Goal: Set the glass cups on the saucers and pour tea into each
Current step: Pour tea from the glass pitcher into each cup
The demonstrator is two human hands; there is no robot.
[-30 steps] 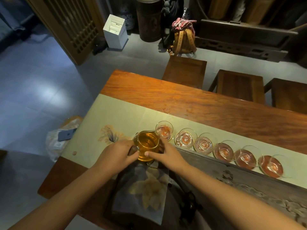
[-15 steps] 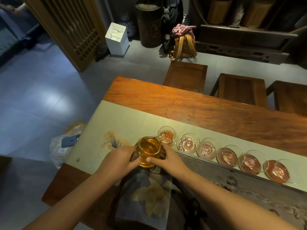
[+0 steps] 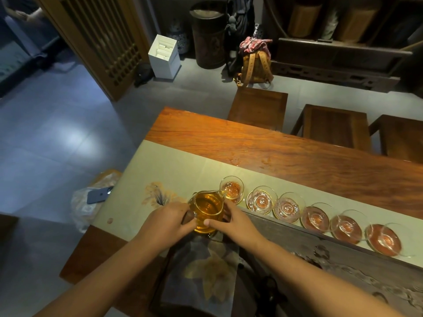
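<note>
Tea pitcher (image 3: 208, 210) between both hands' grip

Amber tea (image 3: 207, 205), pale green runner (image 3: 183, 170) with floral print, reddish-brown table (image 3: 274, 145).

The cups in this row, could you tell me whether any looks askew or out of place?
Yes: the far-right cup sits off-centre, overhanging its saucer's right edge, while the others sit roughly centred. Wet-looking smears also mark the bare table behind the row.
</note>
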